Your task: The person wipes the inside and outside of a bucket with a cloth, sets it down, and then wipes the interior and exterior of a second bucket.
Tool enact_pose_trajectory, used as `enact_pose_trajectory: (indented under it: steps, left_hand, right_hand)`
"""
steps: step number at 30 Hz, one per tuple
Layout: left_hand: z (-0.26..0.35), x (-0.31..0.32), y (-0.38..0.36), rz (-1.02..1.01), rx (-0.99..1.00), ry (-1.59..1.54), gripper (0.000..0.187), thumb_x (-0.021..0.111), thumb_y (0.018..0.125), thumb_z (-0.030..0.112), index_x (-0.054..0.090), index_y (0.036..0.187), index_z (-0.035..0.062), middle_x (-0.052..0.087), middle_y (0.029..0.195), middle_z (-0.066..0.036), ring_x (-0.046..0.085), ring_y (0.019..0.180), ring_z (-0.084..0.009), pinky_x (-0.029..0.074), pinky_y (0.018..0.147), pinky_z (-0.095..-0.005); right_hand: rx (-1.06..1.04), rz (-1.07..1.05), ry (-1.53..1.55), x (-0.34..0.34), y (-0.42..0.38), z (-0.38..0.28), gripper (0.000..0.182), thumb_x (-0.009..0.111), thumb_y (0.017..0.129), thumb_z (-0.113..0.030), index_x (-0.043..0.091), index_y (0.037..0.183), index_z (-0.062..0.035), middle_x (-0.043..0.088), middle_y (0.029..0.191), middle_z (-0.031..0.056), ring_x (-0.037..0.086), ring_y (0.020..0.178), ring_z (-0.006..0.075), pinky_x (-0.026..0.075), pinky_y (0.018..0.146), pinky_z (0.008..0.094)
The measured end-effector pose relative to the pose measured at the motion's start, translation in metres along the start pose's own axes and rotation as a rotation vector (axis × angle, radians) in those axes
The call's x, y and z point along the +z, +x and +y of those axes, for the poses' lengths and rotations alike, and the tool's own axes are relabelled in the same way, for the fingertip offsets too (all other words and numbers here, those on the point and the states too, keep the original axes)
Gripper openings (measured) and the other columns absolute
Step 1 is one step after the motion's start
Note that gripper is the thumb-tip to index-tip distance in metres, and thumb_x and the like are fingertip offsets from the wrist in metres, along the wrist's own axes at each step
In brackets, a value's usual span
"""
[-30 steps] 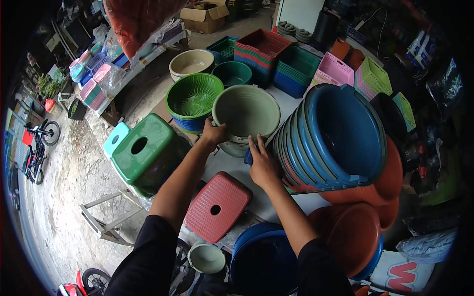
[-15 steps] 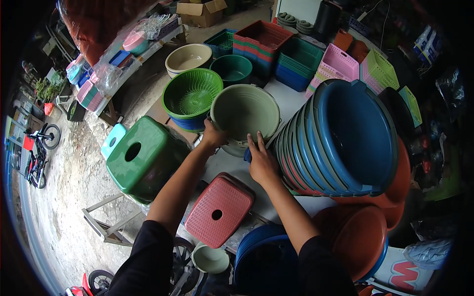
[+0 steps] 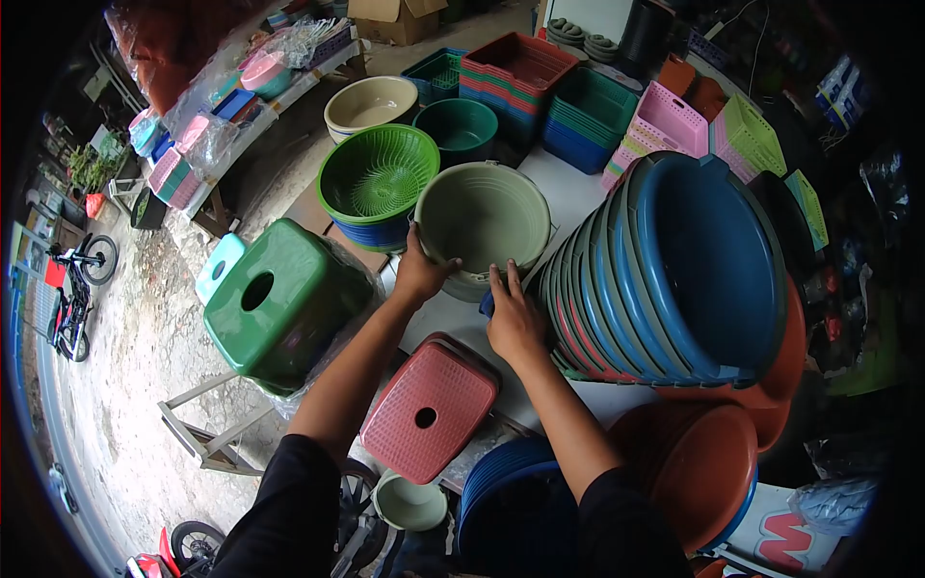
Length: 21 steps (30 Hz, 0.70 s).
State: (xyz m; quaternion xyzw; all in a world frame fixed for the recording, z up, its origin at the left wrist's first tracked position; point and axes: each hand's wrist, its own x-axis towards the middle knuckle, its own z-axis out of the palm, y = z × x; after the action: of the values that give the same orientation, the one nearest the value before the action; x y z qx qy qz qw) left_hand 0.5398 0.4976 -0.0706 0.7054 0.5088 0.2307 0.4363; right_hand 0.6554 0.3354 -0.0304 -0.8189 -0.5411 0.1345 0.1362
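Note:
A grey-green bucket [image 3: 482, 217] stands on the table between a green basket stack and a tall blue tub stack. My left hand [image 3: 422, 270] is at the bucket's left rim, fingers on its outer side and thumb near the front edge. At the front wall, my right hand [image 3: 514, 316] touches with spread fingers pointing up. Something dark blue [image 3: 487, 304] shows beside the right hand's fingers, too small to make out. Nearer to me lies a red stool [image 3: 431, 409] with a hole in its top.
Blue tubs [image 3: 708, 270] rise close to the right hand. Green baskets [image 3: 378, 173] stand left of the bucket, a green stool [image 3: 265, 299] farther left. Orange basins [image 3: 689, 472] and dark blue buckets [image 3: 520, 511] are near the front. Pink baskets [image 3: 665, 120] stand behind.
My left thumb has spread farther along the bucket's front edge. The view has shifted slightly, and the bucket sits about where it was.

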Motion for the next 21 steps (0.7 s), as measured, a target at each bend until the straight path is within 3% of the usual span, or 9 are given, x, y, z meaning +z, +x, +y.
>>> enact_pose_trajectory:
  steps: [4, 10, 13, 17, 19, 21]
  left_hand:
    - [-0.001, -0.001, 0.000, -0.003, -0.005, 0.067, 0.114, 0.086, 0.068, 0.028, 0.011, 0.149, -0.0027, 0.056, 0.125, -0.030, 0.060, 0.114, -0.0372, 0.049, 0.096, -0.0384]
    - [0.008, -0.008, -0.005, -0.037, -0.033, 0.005, 0.113, 0.085, 0.069, 0.029, 0.011, 0.148, -0.0026, 0.054, 0.128, -0.030, 0.059, 0.116, -0.0377, 0.048, 0.097, -0.0387]
    - [0.004, -0.005, -0.006, -0.039, -0.019, 0.013, 0.112, 0.084, 0.070, 0.029, 0.011, 0.149, -0.0023, 0.054, 0.129, -0.030, 0.058, 0.116, -0.0376, 0.048, 0.098, -0.0386]
    - [-0.027, 0.008, -0.006, -0.012, 0.043, -0.064, 0.098, 0.079, 0.077, 0.028, 0.017, 0.147, -0.0020, 0.057, 0.124, -0.029, 0.061, 0.111, -0.0382, 0.048, 0.095, -0.0394]
    - [-0.028, -0.001, -0.028, -0.018, 0.097, -0.118, 0.092, 0.076, 0.079, 0.027, 0.021, 0.146, -0.0017, 0.060, 0.121, -0.029, 0.063, 0.108, -0.0384, 0.049, 0.094, -0.0398]
    - [-0.013, -0.017, -0.071, -0.039, 0.098, -0.003, 0.075, 0.072, 0.083, 0.023, 0.032, 0.141, -0.0007, 0.064, 0.111, -0.026, 0.066, 0.098, -0.0357, 0.051, 0.086, -0.0405]
  right_hand:
    - [0.045, -0.083, -0.004, -0.004, -0.004, -0.005, 0.079, 0.059, 0.077, -0.003, 0.027, 0.149, -0.0111, 0.021, 0.157, 0.0149, 0.058, 0.109, 0.0390, 0.050, 0.087, 0.0470]
    - [0.034, -0.038, 0.094, -0.011, -0.025, -0.008, 0.079, 0.057, 0.076, -0.002, 0.024, 0.148, -0.0032, 0.022, 0.157, 0.0159, 0.053, 0.120, 0.0396, 0.049, 0.091, 0.0461]
    - [0.064, -0.078, 0.114, -0.011, -0.023, -0.010, 0.080, 0.057, 0.076, -0.003, 0.022, 0.149, -0.0045, 0.021, 0.157, 0.0151, 0.052, 0.121, 0.0402, 0.050, 0.091, 0.0468]
    - [0.074, -0.214, 0.046, -0.012, -0.007, -0.003, 0.082, 0.057, 0.078, -0.004, 0.021, 0.151, -0.0080, 0.018, 0.159, 0.0121, 0.056, 0.116, 0.0401, 0.051, 0.088, 0.0482]
    - [0.064, -0.248, 0.054, -0.023, -0.014, -0.010, 0.081, 0.058, 0.079, -0.006, 0.019, 0.150, -0.0041, 0.018, 0.158, 0.0165, 0.050, 0.124, 0.0397, 0.047, 0.095, 0.0465]
    - [-0.030, -0.131, 0.119, -0.013, -0.028, -0.010, 0.080, 0.059, 0.080, -0.007, 0.020, 0.149, 0.0021, 0.018, 0.156, 0.0238, 0.040, 0.133, 0.0403, 0.040, 0.106, 0.0433]
